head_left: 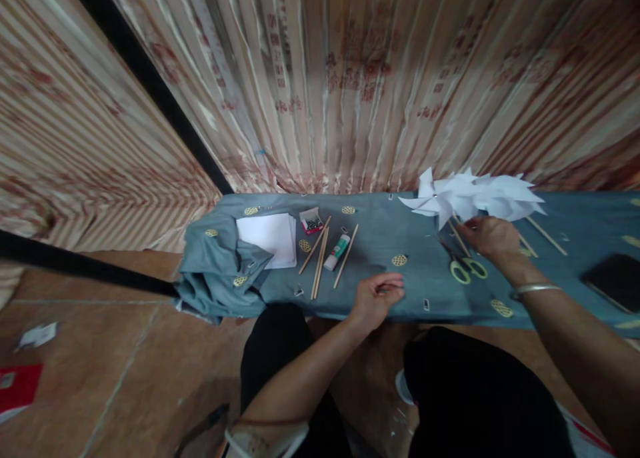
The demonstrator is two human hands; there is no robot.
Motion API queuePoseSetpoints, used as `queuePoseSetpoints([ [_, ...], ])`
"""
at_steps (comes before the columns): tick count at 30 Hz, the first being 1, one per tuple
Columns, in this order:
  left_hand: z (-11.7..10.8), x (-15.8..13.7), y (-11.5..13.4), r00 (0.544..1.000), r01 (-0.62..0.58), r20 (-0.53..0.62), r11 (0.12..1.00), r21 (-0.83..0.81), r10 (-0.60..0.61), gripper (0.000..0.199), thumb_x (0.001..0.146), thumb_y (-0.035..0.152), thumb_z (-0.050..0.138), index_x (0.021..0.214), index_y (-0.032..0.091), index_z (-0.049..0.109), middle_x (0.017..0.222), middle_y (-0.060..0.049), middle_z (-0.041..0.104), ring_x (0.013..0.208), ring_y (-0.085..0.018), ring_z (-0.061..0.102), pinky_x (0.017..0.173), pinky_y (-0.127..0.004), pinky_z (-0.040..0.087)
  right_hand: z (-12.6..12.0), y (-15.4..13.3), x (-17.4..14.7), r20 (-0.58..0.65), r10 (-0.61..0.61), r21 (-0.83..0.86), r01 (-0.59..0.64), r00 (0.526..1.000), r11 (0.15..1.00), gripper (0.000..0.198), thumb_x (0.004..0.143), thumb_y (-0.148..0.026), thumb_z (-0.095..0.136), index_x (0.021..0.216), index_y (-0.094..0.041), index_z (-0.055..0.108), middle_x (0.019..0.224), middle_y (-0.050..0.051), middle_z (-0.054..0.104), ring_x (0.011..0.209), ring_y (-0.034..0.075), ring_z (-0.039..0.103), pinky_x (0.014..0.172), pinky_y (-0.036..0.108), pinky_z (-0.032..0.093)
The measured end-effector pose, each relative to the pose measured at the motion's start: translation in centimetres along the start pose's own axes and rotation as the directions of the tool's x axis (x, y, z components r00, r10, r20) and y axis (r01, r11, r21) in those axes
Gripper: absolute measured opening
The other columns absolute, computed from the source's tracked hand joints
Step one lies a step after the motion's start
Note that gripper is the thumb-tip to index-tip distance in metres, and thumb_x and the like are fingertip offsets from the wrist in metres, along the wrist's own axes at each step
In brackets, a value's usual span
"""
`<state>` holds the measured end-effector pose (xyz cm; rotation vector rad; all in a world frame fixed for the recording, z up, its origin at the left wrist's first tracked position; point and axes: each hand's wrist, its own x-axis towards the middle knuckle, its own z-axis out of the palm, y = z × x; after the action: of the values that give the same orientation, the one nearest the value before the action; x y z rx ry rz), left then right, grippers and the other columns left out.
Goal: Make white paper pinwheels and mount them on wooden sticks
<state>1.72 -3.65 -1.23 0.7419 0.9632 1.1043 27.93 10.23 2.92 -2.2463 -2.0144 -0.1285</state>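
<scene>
At the right, my right hand point(493, 239) is closed, its fingertips pinching near the wooden stick of a white paper pinwheel point(434, 201). More white paper pinwheels point(505, 197) lie beside it in an overlapping row, their sticks pointing toward me. Below the hand are scissors point(467, 270) with yellow-green handles. My left hand point(376, 299) rests at the front edge of the cloth, palm down, fingers loosely bent and apart, with nothing seen in it. To its left lie a glue stick point(337, 253) and several wooden sticks point(320, 263).
A grey-blue cloth point(370, 208) with pineapple prints covers the narrow table. A stack of white paper point(273, 235) and a small open box of pins point(311, 221) sit at the left. A black phone-like object point(615, 281) lies far right. A striped curtain point(340, 85) hangs behind.
</scene>
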Motion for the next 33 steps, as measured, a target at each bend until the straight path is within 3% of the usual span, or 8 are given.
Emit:
queuePoseSetpoints([
  [5,-1.8,-0.1,0.9,0.997,-0.062,-0.038,0.995,0.076,0.065,0.028,0.064,0.022,0.081,0.092,0.017,0.078,0.088,-0.007,0.075,0.078,-0.016,0.066,0.079,-0.029,0.053,-0.8,-4.7,-5.4,0.011,0.092,0.193,-0.093,0.996,0.977,0.029,0.089,-0.036,0.055,0.097,-0.017,0.075,0.091,0.017,0.076,0.084,0.029,0.07,0.069,0.033,0.046],
  [14,-10.0,-1.0,7.2,0.916,-0.222,-0.263,0.929,0.295,0.302,0.017,0.069,0.031,0.076,0.081,0.018,0.078,0.083,-0.004,0.076,0.076,-0.017,0.067,0.078,-0.03,0.053,2.7,-13.8,-12.9,-0.119,-0.301,0.605,0.309,0.946,0.734,0.028,0.089,-0.038,0.046,0.085,-0.025,0.07,0.097,0.009,0.076,0.095,0.027,0.069,0.089,0.041,0.051],
  [17,-13.7,-1.8,9.6,0.856,-0.222,-0.255,0.766,0.603,0.449,0.01,0.075,0.024,0.07,0.077,0.018,0.078,0.078,-0.003,0.075,0.073,-0.017,0.067,0.075,-0.029,0.053,3.9,-14.3,-13.4,-0.157,-0.328,0.622,0.351,0.931,0.7,0.029,0.09,-0.037,0.044,0.088,-0.024,0.07,0.098,0.01,0.075,0.096,0.027,0.068,0.092,0.043,0.051],
  [20,-16.5,-2.4,11.2,0.865,-0.14,-0.111,0.447,0.883,0.489,0.01,0.078,0.02,0.068,0.08,0.018,0.077,0.082,-0.006,0.074,0.076,-0.019,0.066,0.079,-0.032,0.053,4.7,-14.1,-13.4,-0.17,-0.345,0.61,0.374,0.923,0.699,0.029,0.091,-0.036,0.044,0.09,-0.023,0.069,0.102,0.011,0.074,0.099,0.028,0.067,0.095,0.044,0.049],
  [23,-18.1,-2.3,12.0,0.878,-0.106,0.036,0.122,0.987,0.477,0.025,0.074,0.016,0.073,0.098,0.018,0.076,0.103,-0.011,0.073,0.103,-0.027,0.063,0.096,-0.041,0.05,4.9,-13.9,-13.3,-0.171,-0.369,0.604,0.393,0.914,0.693,0.028,0.092,-0.035,0.043,0.091,-0.023,0.069,0.102,0.01,0.074,0.099,0.028,0.066,0.095,0.043,0.049],
  [25,-18.7,-1.9,12.1,0.893,-0.106,0.092,0.007,0.994,0.44,0.038,0.069,0.013,0.077,0.107,0.018,0.073,0.115,-0.012,0.07,0.114,-0.029,0.058,0.103,-0.045,0.047,4.8,-13.8,-13.1,-0.168,-0.38,0.604,0.399,0.91,0.689,0.027,0.092,-0.034,0.043,0.091,-0.023,0.068,0.101,0.01,0.073,0.099,0.028,0.066,0.094,0.043,0.05],
  [28,-19.8,-1.3,11.9,0.91,-0.104,0.099,-0.01,0.995,0.402,0.042,0.069,0.013,0.076,0.11,0.019,0.072,0.122,-0.011,0.067,0.119,-0.029,0.057,0.106,-0.046,0.046,4.8,-13.8,-13.0,-0.16,-0.382,0.608,0.396,0.91,0.688,0.026,0.092,-0.035,0.044,0.091,-0.023,0.068,0.1,0.01,0.073,0.098,0.028,0.066,0.093,0.043,0.05],
  [33,-21.4,-0.5,11.4,0.919,-0.073,0.036,0.079,0.994,0.394,0.039,0.07,0.013,0.073,0.108,0.02,0.073,0.121,-0.01,0.069,0.118,-0.029,0.059,0.106,-0.047,0.045,4.7,-13.7,-12.9,-0.157,-0.38,0.605,0.393,0.912,0.693,0.026,0.092,-0.034,0.044,0.09,-0.024,0.067,0.1,0.009,0.073,0.097,0.027,0.067,0.091,0.041,0.05],
])
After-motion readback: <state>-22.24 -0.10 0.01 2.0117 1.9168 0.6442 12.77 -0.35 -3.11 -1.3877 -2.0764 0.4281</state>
